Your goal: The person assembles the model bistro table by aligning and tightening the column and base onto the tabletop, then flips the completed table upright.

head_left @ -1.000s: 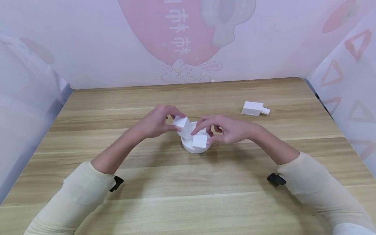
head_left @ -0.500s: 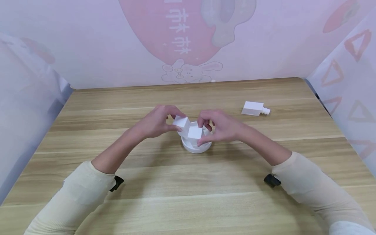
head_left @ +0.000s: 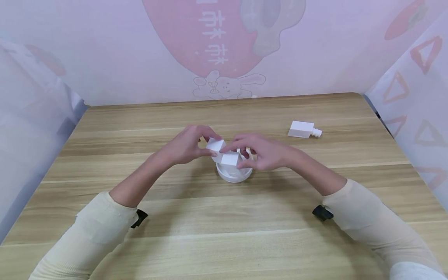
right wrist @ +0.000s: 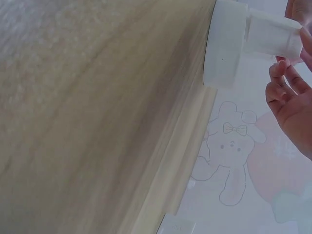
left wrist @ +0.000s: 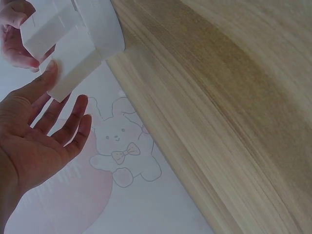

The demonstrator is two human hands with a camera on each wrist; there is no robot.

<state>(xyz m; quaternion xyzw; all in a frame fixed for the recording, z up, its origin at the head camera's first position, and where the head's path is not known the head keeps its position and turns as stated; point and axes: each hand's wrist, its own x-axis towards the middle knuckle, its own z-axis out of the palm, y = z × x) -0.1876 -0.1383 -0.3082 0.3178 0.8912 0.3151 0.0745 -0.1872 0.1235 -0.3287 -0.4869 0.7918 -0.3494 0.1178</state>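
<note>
My left hand [head_left: 189, 146] pinches a white square-sided bottle [head_left: 215, 145] between thumb and fingers, tilted at the left rim of a round white dish [head_left: 233, 179]. Its neck end is hidden in the dish. My right hand [head_left: 264, 152] holds a second white square-sided bottle [head_left: 230, 158] over the same dish, thumb at its right side and index finger reaching across toward the first bottle. In the left wrist view, both bottles stand side by side against the dish [left wrist: 108, 29]. The right wrist view shows a bottle body [right wrist: 273, 35] projecting from the dish, beside my right fingers.
Another white bottle [head_left: 301, 129] with a ridged neck lies on its side at the back right of the wooden table [head_left: 224, 241]. A wall with pale printed pictures [head_left: 315, 50] stands behind the table's far edge.
My right hand has moved its bottle left across the dish, close to the bottle in my left hand, and its index finger has since straightened. My left hand has stayed in place.
</note>
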